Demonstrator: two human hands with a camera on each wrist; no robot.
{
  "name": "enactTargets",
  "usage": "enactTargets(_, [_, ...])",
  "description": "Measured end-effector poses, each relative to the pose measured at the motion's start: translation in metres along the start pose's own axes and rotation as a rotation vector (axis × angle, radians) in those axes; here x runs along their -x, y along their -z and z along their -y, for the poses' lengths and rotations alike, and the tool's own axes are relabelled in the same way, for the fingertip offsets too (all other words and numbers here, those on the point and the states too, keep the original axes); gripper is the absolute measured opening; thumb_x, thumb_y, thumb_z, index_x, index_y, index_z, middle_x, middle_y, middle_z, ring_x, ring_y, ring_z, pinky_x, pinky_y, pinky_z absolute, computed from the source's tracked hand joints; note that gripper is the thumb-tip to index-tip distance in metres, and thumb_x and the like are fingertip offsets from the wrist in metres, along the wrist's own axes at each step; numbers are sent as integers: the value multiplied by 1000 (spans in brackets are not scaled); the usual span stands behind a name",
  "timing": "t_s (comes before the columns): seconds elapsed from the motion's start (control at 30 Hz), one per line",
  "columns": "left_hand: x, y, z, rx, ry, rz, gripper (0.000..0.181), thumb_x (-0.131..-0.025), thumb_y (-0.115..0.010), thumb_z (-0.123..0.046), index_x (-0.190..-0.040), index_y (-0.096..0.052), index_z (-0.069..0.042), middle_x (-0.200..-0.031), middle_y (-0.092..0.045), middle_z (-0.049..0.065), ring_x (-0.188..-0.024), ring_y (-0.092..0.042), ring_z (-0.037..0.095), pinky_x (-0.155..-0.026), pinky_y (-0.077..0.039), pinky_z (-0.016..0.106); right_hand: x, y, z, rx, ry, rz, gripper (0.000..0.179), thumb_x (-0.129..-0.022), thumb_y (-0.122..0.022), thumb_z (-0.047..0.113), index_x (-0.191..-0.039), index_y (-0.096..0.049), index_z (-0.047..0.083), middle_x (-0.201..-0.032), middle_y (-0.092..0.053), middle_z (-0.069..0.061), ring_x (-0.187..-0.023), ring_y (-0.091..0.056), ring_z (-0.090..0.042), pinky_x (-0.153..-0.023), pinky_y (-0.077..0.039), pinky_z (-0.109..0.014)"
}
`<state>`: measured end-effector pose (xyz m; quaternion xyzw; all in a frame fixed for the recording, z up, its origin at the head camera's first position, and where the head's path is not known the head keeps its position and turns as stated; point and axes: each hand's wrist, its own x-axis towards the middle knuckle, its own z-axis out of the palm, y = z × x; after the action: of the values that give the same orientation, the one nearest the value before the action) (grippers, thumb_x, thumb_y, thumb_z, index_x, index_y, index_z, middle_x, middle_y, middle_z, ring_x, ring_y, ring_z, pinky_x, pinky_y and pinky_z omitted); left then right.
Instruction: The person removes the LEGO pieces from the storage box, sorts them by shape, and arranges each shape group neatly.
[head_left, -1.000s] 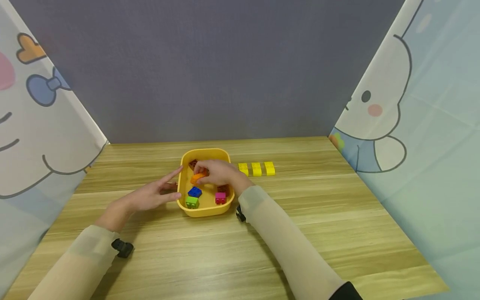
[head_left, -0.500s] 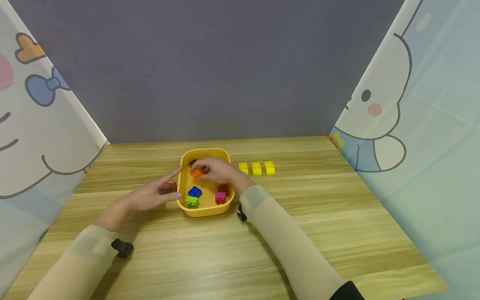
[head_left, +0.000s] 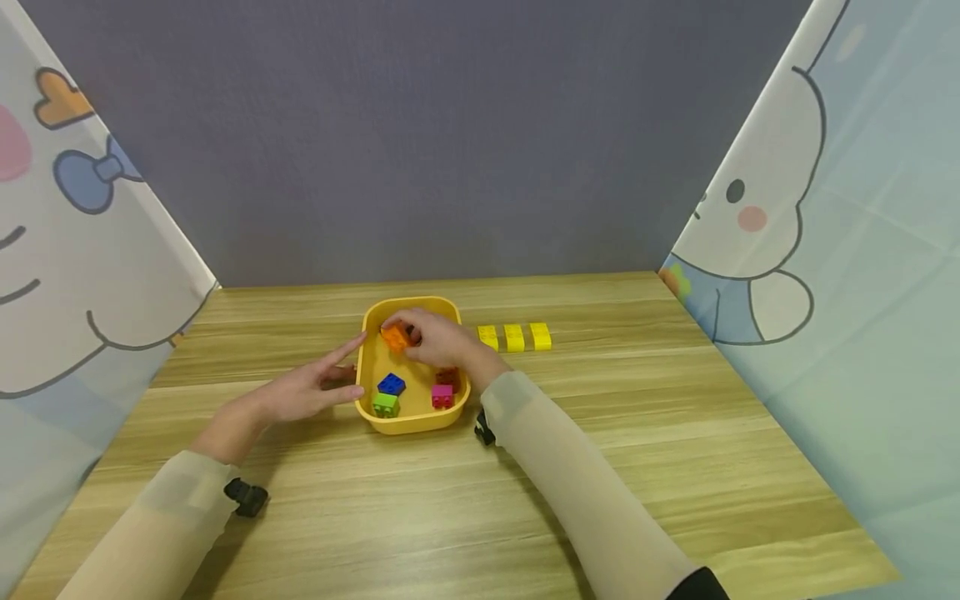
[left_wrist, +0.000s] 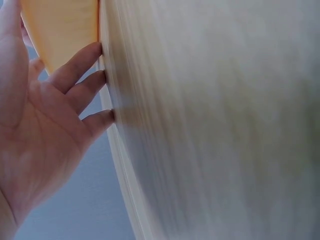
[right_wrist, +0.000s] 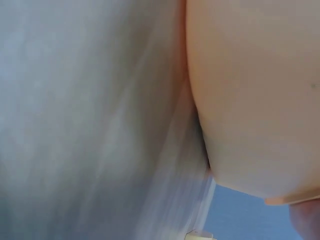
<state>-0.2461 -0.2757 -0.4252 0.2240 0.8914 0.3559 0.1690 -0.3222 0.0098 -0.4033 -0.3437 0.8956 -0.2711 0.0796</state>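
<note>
In the head view a yellow plastic bin [head_left: 414, 425] stands on the wooden table with loose toy bricks in it. My right hand [head_left: 438, 340] reaches over its right rim and pinches an orange brick [head_left: 395, 337] between thumb and fingers in the far part. A blue brick [head_left: 392, 384] and a lime green brick [head_left: 386, 405] lie near left. At the near right are a pink brick [head_left: 442, 396] and a brown brick [head_left: 447, 378]. My left hand [head_left: 303, 392] touches the bin's left side with spread fingers; the left wrist view shows its fingertips on the tabletop.
Several yellow bricks [head_left: 514, 337] stand in a row on the table [head_left: 675, 433], just right of the bin. A dark grey panel [head_left: 435, 142] rises behind the table. Printed cartoon cloths [head_left: 847, 275] hang at both sides.
My right hand has shifted slightly toward the bin's far end. The orange brick has moved the same way and turned. My left hand and the yellow bricks stay put.
</note>
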Motion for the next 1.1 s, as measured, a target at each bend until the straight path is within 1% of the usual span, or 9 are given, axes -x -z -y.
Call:
enactTargets(0.1, [0, -1, 1, -12, 1, -3, 93, -111, -65, -47, -179, -3, -33, -162, -54, 32, -148, -53, 55, -119, -43, 75, 2, -1, 0, 13, 14, -50, 50, -107, -74, 16, -153, -60, 26, -151, -62, -2, -110, -66, -16, -102, -58, -32])
enactTargets(0.2, [0, -1, 2, -30, 2, -7, 93, -111, -65, -47, -179, -3, -33, -160, -55, 31, -147, -55, 54, -118, -43, 74, 4, -1, 0, 37, 35, -95, 50, -107, -74, 19, -154, -59, 25, -151, -63, -2, -108, -68, -17, -100, -59, -33])
enactTargets(0.37, [0, -2, 3, -42, -4, -2, 94, -111, -65, -47, -179, -3, -31, -160, -56, 31, -146, -56, 54, -118, -44, 73, 7, 3, 2, 102, 48, -155, 50, -107, -73, 22, -155, -59, 27, -153, -63, 0, -112, -67, -20, -101, -58, -36])
enactTargets(0.43, [0, -2, 3, -40, -6, -2, 93, -111, -65, -47, -179, -3, -31, -160, -56, 31, -146, -56, 54, -118, -44, 73, 9, 8, 2, 77, 52, -179, 50, -106, -73, 21, -154, -59, 26, -152, -63, 0, -113, -67, -19, -99, -59, -36])
enactTargets(0.57, [-1, -1, 2, -37, -4, -3, 94, -111, -65, -46, -179, -3, -30, -160, -55, 32, -147, -55, 55, -118, -44, 73, 20, 23, -7, -66, 64, -222, 50, -105, -74, 15, -153, -60, 22, -149, -66, -3, -109, -69, -20, -92, -61, -38])
enactTargets(0.67, [-1, -1, 1, -41, -10, -6, 94, -111, -66, -46, -179, -3, -30, -160, -55, 32, -147, -56, 55, -118, -44, 73, 35, 37, -22, -152, 74, -258, 50, -105, -74, 11, -152, -60, 19, -145, -67, -7, -107, -70, -22, -91, -62, -39])
enactTargets(0.77, [-1, -2, 2, -50, -20, -13, 94, -111, -66, -46, -179, -3, -30, -159, -57, 31, -146, -57, 53, -118, -45, 72, 54, 52, -43, -194, 57, -293, 50, -105, -75, 9, -152, -60, 18, -142, -67, -10, -105, -72, -24, -92, -63, -40])
enactTargets(1.0, [-1, -2, 4, -47, -22, -16, 94, -111, -66, -46, -179, -3, -31, -160, -56, 31, -146, -57, 53, -118, -45, 72, 104, 85, -98, -241, -81, -338, 53, -103, -78, 7, -153, -60, 15, -143, -63, -15, -108, -74, -31, -94, -64, -47])
enactTargets(1.1, [0, -3, 4, -35, -17, -15, 95, -110, -67, -46, -179, -3, -31, -161, -55, 31, -147, -56, 53, -118, -45, 71, 125, 96, -122, -275, -145, -330, 55, -103, -77, 5, -155, -59, 14, -147, -59, -18, -111, -73, -35, -92, -64, -45])
